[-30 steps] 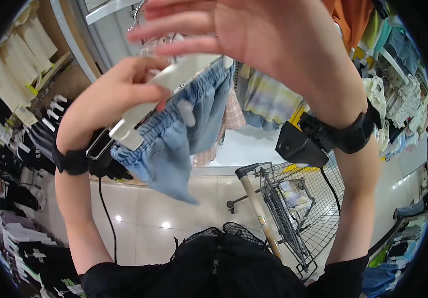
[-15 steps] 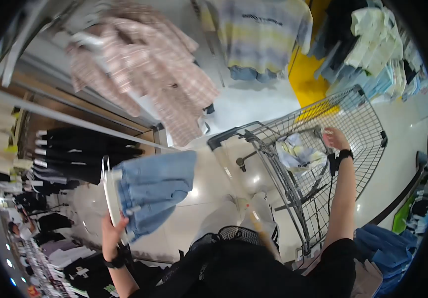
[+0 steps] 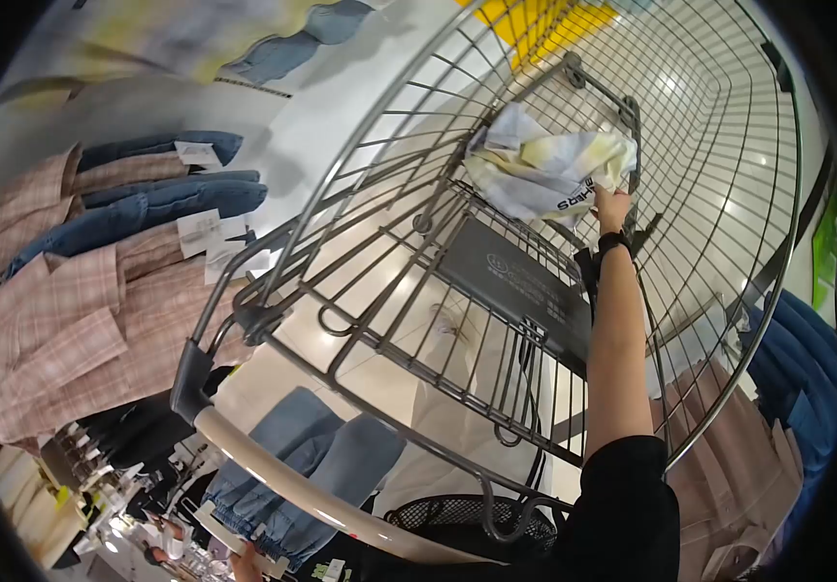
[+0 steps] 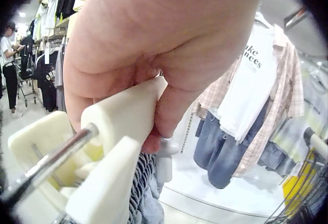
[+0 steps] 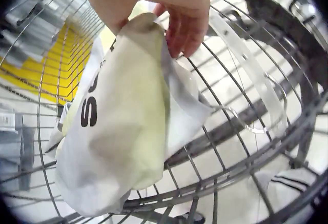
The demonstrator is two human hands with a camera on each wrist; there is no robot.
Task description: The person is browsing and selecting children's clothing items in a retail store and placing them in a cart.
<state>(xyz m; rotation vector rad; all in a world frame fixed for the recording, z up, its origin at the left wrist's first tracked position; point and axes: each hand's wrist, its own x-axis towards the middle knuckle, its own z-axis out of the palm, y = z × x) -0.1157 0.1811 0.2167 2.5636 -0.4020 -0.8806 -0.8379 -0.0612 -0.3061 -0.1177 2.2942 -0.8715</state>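
Nearest the person's body, the left hand (image 4: 164, 34) has its fingers gripping a white clip hanger (image 4: 123, 111); blue denim shorts (image 3: 292, 466) hang from it, beside the shopping cart's handle (image 3: 311, 495). Farther out, the right hand's (image 3: 611, 206) fingers pinch a printed pastel shirt (image 3: 535, 170) inside the wire cart (image 3: 255, 315). Off to the left hang pink plaid shirts (image 3: 88, 339).

Both hands (image 3: 612, 209) with fingers curled.
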